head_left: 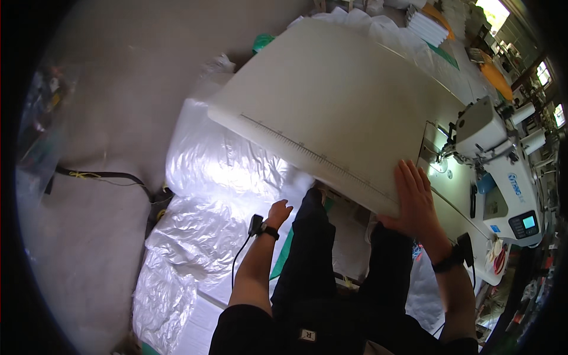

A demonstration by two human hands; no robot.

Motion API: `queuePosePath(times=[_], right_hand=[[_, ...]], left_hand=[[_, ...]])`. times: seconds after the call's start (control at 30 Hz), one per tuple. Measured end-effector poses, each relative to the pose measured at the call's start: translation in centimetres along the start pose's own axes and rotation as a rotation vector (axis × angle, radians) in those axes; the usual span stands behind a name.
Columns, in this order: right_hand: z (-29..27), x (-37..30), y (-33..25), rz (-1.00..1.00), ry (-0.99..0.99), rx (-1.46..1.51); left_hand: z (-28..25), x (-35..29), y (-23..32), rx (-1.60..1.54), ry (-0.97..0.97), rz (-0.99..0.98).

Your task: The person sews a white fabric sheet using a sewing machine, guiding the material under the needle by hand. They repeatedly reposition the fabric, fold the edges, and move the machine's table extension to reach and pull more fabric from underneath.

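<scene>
My right hand point(413, 200) lies flat on the near edge of a pale sewing table point(331, 89), its fingers stretched out and the thumb at the edge. Nothing is in it. A white sewing machine point(488, 127) with a lit needle area and a small screen stands just right of that hand. My left hand point(279, 213) is lower, left of my knees, over shiny translucent plastic sheeting point(219, 160). Its back faces up and most fingers are hidden beneath it, so their grip does not show. Black straps with small dark boxes circle both wrists.
A ruler scale point(313, 155) runs along the table's near edge. More plastic sheeting point(390, 35) and stacked white rolls point(427, 28) lie beyond the table. At left, a dark cable point(106, 174) crosses the grey floor point(89, 231). Between my legs, green material hangs under the table.
</scene>
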State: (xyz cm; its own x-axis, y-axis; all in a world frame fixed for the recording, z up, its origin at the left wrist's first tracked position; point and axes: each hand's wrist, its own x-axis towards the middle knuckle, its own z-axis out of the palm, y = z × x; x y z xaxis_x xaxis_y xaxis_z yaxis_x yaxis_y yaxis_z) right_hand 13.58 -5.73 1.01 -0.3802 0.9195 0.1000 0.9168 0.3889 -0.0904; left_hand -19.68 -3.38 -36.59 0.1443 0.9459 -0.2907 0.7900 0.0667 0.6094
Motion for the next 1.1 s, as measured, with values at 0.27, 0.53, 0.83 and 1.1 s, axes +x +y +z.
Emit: queuePosePath(times=[0.27, 0.53, 0.83, 1.1], right_hand=[[0.6, 1.6, 0.5, 0.043, -0.102, -0.02], [1.4, 2.0, 0.5, 0.02, -0.114, -0.091], [1.4, 2.0, 0.1, -0.019, -0.059, -0.093], [1.2, 1.7, 0.0, -0.049, -0.032, -0.098]], left_hand=[[6.3, 11.1, 1.9, 0.142, 0.11, -0.106], [6.5, 18.1, 1.8, 0.248, 0.118, -0.163], [2.0, 15.4, 0.0, 0.23, 0.191, -0.159], [-4.9, 4.5, -3.3, 0.335, 0.328, -0.298]])
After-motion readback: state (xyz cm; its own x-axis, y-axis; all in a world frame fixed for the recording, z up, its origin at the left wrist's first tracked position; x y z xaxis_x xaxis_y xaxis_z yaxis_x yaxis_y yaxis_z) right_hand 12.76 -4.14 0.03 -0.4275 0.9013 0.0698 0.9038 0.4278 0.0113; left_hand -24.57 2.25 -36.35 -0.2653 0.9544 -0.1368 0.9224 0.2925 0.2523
